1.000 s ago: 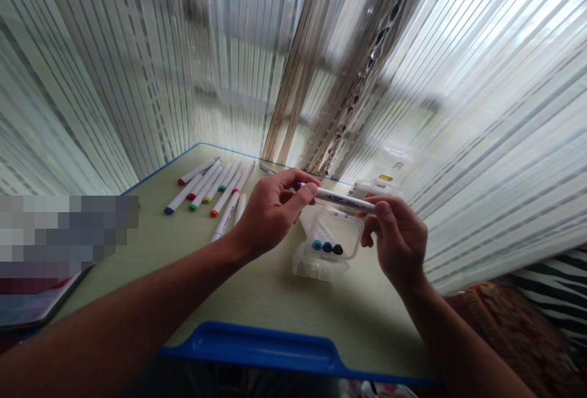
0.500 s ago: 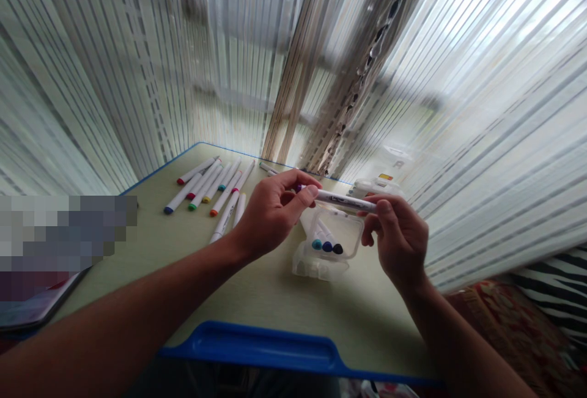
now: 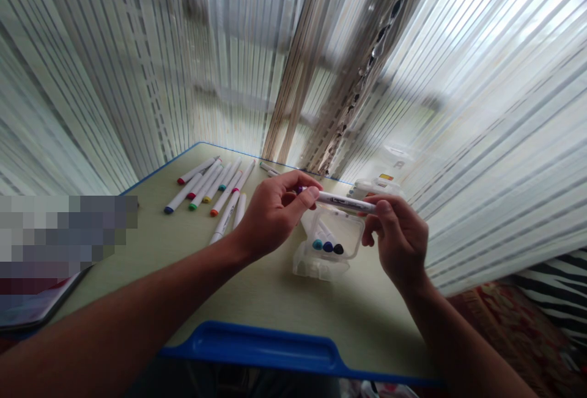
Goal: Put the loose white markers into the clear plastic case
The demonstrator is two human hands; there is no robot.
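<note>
1. Judged light and stiff from the slim plastic barrel of the marker (image 3: 343, 202). Smooth, so probably a little slippery under dry fingertips, yet hardly fragile.
2. Best gripped on the barrel just inside either end rather than on a cap, since a cap is likely to pull loose under a tug.
3. Seen as a white barrel with dark print along the side and a purple cap (image 3: 300, 189) at the left end. Right end hidden inside curled fingers.
4. Held roughly level in the air, right of the table's middle, just above the clear plastic case (image 3: 321, 263) and touching nothing but the two hands.
5. Pinched at the left end between thumb and forefinger of the left hand (image 3: 270, 214). Clamped at the right end by the right hand (image 3: 397, 239). Hands apart, joined only by the marker.
6. Inside the case, three more markers with teal, blue and black caps pointing near.
7. Farther left on the table (image 3: 257, 288), a loose row of markers (image 3: 206, 187) lying flat, well apart from both hands.
8. At the near edge, a blue lip (image 3: 261, 343). Beyond the far edge, striped curtains (image 3: 137, 80).
</note>
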